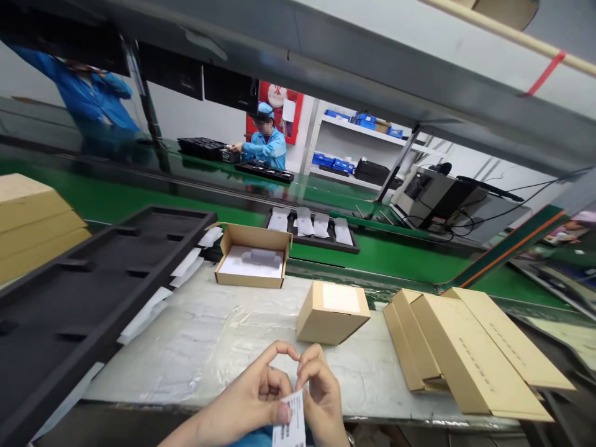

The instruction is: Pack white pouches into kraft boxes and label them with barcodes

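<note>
Near the bench's front edge, my left hand (254,397) pinches a white printed label (289,425) between thumb and fingers. Dark text and small codes show on its face. My right hand (321,391) is at the label's upper right corner, thumb and forefinger curled together against it. The tips of both forefingers nearly meet above the label. Just beyond my hands stands a small closed cardboard box (321,320) with a white patch (341,298) on top. Farther back, an open cardboard box (251,282) holds white paper and a pale packet.
A long black foam tray (107,279) lies at left, beside stacked cartons (32,217). Several flat cardboard boxes (470,347) rest at right. On the green conveyor (386,239), a black tray (310,243) carries white packets. Across it, a co-worker (267,146) handles black trays.
</note>
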{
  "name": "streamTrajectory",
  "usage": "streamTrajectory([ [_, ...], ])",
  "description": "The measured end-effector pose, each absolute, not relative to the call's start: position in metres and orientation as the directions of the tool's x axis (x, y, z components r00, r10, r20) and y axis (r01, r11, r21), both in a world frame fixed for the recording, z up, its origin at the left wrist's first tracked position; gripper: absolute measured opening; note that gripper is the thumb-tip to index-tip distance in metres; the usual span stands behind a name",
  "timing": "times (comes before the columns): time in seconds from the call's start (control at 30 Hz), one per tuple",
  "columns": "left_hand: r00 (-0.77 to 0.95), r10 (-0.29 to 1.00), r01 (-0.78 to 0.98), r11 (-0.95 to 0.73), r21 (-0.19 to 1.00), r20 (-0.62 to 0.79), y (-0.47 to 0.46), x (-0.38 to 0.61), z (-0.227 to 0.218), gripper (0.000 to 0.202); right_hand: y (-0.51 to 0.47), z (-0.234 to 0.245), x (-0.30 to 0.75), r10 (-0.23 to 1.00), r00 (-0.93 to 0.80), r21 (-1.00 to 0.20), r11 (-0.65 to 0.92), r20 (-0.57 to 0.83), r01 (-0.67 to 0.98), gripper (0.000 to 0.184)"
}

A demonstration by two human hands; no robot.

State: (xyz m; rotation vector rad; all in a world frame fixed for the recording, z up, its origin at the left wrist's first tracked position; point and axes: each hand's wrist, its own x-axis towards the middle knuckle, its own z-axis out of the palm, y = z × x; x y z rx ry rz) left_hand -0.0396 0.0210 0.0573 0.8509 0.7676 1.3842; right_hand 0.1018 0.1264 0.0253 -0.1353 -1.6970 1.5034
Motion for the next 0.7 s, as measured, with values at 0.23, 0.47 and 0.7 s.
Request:
streamTrajectory([
  [0.23, -0.23, 0.966, -0.203, -0.17, 0.964, 0.122, 0.022, -0.032, 0.048, 0.042, 0.106, 0.016, 0.101, 0.708, -0.461, -0.845, 0.428, 0.535, -0.322, 0.023],
  [0.47, -0.462, 0.823, 0.174, -0.282, 0.944, 0.331, 0.019, -0.021, 0.038, 0.006, 0.09, 0.02, 0.087, 0.771, -0.256, -0.812, 0.557, 0.583, -0.173, 0.023],
  [0.7, -0.533, 0.828, -0.015, -0.214, 0.977, 0.174, 0.021, -0.019, 0.061, 0.021, 0.092, 0.002, 0.1, 0.925, -0.174, -0.88, 0.245, 0.338, -0.407, 0.017],
])
